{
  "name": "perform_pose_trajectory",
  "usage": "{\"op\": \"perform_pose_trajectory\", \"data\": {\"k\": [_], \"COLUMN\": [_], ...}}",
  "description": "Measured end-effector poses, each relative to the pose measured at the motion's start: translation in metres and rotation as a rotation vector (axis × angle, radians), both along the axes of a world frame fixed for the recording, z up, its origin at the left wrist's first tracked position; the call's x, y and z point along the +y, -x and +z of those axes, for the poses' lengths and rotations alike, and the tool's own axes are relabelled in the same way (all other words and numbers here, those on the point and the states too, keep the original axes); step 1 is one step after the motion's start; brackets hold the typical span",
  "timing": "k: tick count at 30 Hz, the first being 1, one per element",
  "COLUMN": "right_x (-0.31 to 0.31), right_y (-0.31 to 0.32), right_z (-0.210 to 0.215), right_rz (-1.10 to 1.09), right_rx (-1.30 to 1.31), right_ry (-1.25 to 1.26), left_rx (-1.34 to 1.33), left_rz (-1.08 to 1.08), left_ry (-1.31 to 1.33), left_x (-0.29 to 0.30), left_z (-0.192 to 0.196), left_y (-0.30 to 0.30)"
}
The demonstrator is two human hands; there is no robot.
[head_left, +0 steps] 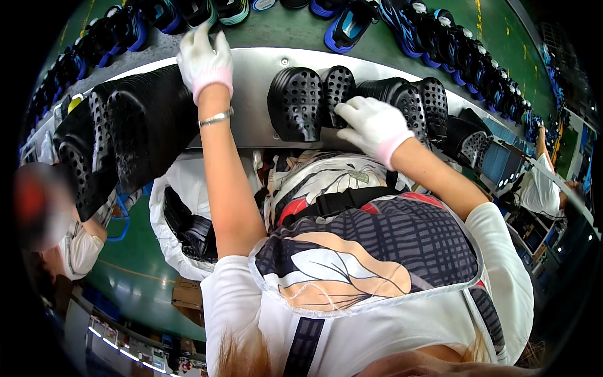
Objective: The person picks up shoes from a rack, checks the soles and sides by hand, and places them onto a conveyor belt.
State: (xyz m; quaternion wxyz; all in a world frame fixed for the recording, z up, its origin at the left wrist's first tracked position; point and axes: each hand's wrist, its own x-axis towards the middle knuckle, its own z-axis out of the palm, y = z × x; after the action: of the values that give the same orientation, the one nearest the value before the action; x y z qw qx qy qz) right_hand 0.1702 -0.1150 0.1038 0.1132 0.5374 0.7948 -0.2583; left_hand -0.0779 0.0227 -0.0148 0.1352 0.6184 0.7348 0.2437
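Note:
My left hand (pixel 205 61), in a white glove with a pink cuff, reaches over the far edge of the metal table (pixel 245 88). Its fingers are apart beside a dark sneaker with a pale green sole (pixel 232 11), and I see nothing in them. My right hand (pixel 375 125), gloved alike, hovers above the table's near edge with fingers spread. Its fingertips overlap the edge of a small black perforated plastic shoe insert (pixel 338 88); whether they touch it is unclear. A larger black insert (pixel 295 100) lies just left of that one.
Nested black inserts are stacked at left (pixel 147 113) and right (pixel 392 94). Rows of blue-soled sneakers (pixel 348 28) line the green surface beyond. A white bag (pixel 166 235) holding black inserts hangs near my left arm. Other people work at left (pixel 78 251) and right (pixel 540 188).

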Motion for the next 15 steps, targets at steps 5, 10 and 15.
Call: {"op": "perform_pose_trajectory", "data": {"k": [5, 10, 15], "right_x": [-0.018, -0.02, -0.015], "right_y": [0.01, 0.003, 0.004], "right_z": [-0.034, -0.044, 0.014], "right_rz": [-0.027, -0.038, -0.091], "right_rx": [0.024, 0.093, 0.154], "right_ry": [-0.171, -0.25, -0.153], "left_rx": [-0.059, -0.157, -0.191], "left_rz": [-0.054, -0.118, -0.176], "left_ry": [0.099, 0.147, 0.057], "left_x": [-0.041, -0.059, -0.068], "left_z": [0.017, 0.026, 0.039], "left_y": [-0.002, -0.014, -0.014]}}
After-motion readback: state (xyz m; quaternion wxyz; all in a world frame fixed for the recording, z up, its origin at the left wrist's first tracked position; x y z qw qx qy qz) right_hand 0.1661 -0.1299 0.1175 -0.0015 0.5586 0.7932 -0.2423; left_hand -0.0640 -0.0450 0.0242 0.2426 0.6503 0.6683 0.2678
